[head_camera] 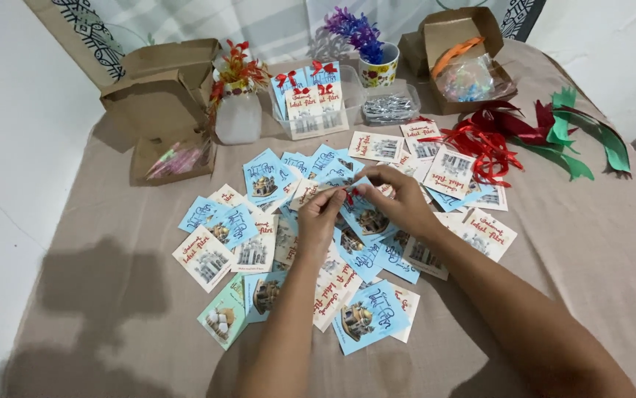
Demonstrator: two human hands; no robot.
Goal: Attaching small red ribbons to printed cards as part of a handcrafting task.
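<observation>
My left hand (320,219) and my right hand (400,199) meet over the middle of a spread of small greeting cards (266,180) in blue, white and green. Both pinch a blue card (364,214) with a small red ribbon bow (348,196) at its top edge, held between the fingertips. More cards lie under and around both forearms, with one large blue card (369,315) near me.
The cards lie on a beige cloth (112,250). A clear tray (310,103) of finished cards with red bows stands at the back, beside a white bottle (238,110), a flower cup (378,68), open cardboard boxes (159,96) and red ribbons (484,144) and green ribbons (579,140).
</observation>
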